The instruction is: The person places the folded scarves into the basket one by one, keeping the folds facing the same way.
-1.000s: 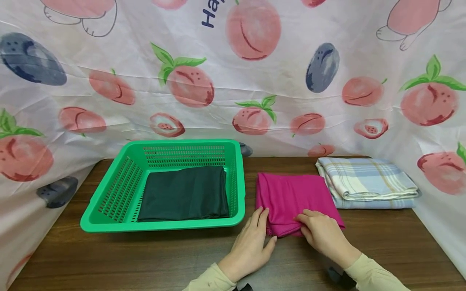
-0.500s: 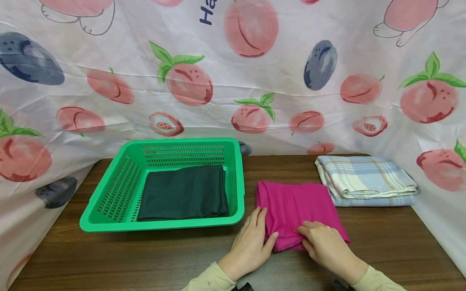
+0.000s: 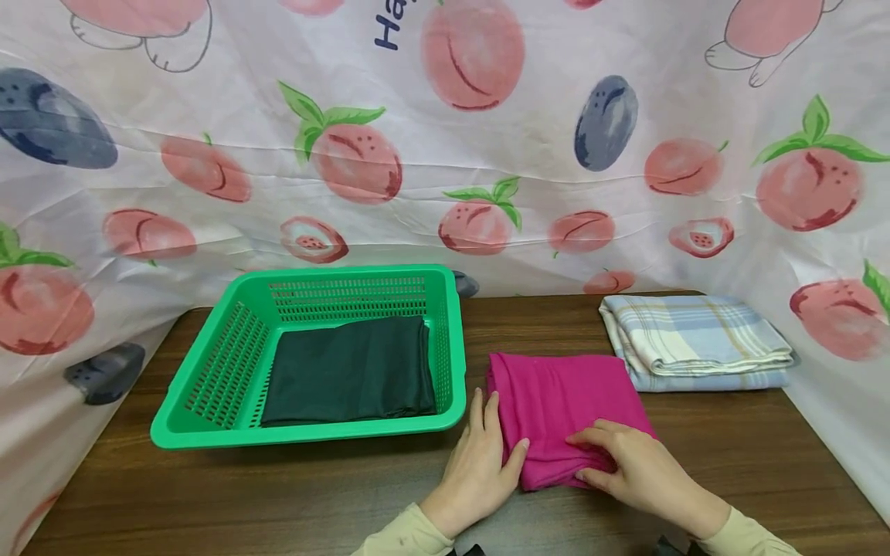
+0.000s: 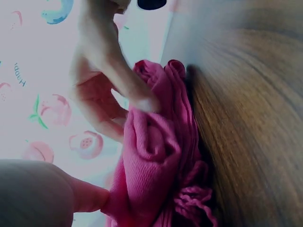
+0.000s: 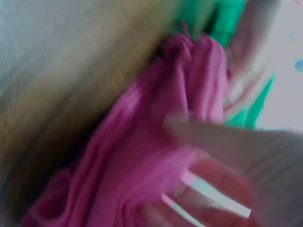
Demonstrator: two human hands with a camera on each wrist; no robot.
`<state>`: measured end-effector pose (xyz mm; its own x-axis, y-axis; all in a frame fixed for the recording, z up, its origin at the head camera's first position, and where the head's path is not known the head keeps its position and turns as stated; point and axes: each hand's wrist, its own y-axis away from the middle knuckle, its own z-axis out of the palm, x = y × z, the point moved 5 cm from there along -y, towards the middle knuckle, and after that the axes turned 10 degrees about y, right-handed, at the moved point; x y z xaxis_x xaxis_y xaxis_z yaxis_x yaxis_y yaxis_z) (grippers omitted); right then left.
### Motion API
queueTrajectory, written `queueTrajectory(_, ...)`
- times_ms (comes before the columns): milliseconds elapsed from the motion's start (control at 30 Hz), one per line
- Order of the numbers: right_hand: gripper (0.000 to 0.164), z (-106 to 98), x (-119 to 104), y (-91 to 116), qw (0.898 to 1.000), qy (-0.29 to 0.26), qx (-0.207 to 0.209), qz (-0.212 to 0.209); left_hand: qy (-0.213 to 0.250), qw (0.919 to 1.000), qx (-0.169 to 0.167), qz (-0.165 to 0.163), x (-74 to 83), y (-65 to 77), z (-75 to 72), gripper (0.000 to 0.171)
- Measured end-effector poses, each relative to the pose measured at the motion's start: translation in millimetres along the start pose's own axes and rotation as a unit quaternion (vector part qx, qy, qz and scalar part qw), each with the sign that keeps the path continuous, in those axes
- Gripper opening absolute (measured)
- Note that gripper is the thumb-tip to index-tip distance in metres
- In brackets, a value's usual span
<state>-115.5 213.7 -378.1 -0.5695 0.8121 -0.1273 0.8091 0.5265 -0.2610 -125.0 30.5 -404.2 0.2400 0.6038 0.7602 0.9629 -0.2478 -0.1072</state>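
A folded magenta scarf lies on the table in front of me, its layered, rolled edge and some fringe showing in the left wrist view. My left hand lies along its left side with fairly straight fingers, and the thumb touches the front left corner. With my right hand I pinch the front edge, fingers over the top and thumb on the front fold. The right wrist view is blurred, but the same thumb shows against the scarf.
Left of the scarf stands a green perforated basket holding a folded dark cloth. A folded plaid blanket lies at the back right of the wooden table. A fruit-print curtain hangs behind and at both sides.
The scarf has slid toward me, away from the curtain. My right hand has come nearer with it, its thumb now spread farther from the fingers. The left hand stays nearly in place.
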Motion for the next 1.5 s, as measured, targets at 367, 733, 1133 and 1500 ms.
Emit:
queueTrajectory(367, 0.03, -16, 50, 7, 0.98, -0.079, 0.094, 0.157, 0.096, 0.9946, 0.011, -0.037, -4.4, -2.9, -1.8, 0.074)
queueTrajectory(733, 0.075, 13, 85, 23, 0.882, -0.249, -0.16, 0.367, 0.193, 0.9733, 0.009, -0.123, -13.0, -6.5, -3.3, 0.08)
queueTrajectory(1133, 0.073, 32, 79, 16, 0.808, -0.383, -0.199, 0.402, 0.3, 0.9401, -0.005, -0.162, -23.9, -15.3, 9.4, 0.07)
queueTrajectory(1500, 0.074, 34, 84, 16, 0.797, -0.429, -0.2, 0.375, 0.382, 0.9008, -0.053, -0.2, -31.8, -17.0, 16.3, 0.067)
